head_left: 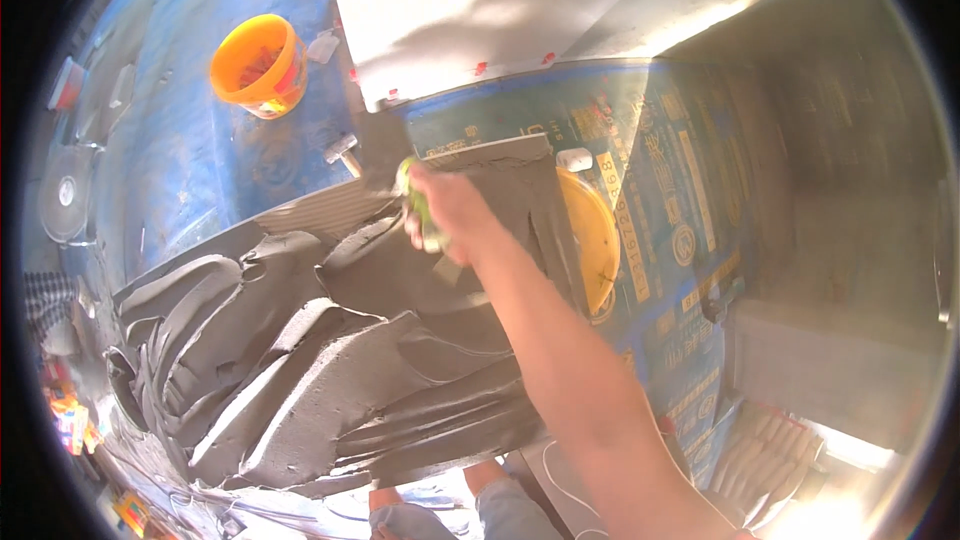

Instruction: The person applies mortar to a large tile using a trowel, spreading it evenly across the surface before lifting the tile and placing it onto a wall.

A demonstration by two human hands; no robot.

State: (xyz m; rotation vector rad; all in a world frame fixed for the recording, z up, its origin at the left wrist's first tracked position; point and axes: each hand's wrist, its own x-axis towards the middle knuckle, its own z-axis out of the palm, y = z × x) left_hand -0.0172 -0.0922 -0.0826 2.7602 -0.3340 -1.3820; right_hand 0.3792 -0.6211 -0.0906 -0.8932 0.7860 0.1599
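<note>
My right hand is closed around the green-yellow handle of a trowel. Its grey blade points away from me over the far edge of a large slab, blurred by motion. Thick grey mortar covers most of the slab in heaped, smeared ridges. Near the far left edge, combed grooves show in a thinner layer. My right forearm crosses above the slab's right part. My left hand does not appear.
An orange bucket stands far left on blue sheeting, with a small T-shaped tool nearer the slab. A yellow round object sticks out beneath the slab's right edge. A pale panel rises at the back. My legs are below.
</note>
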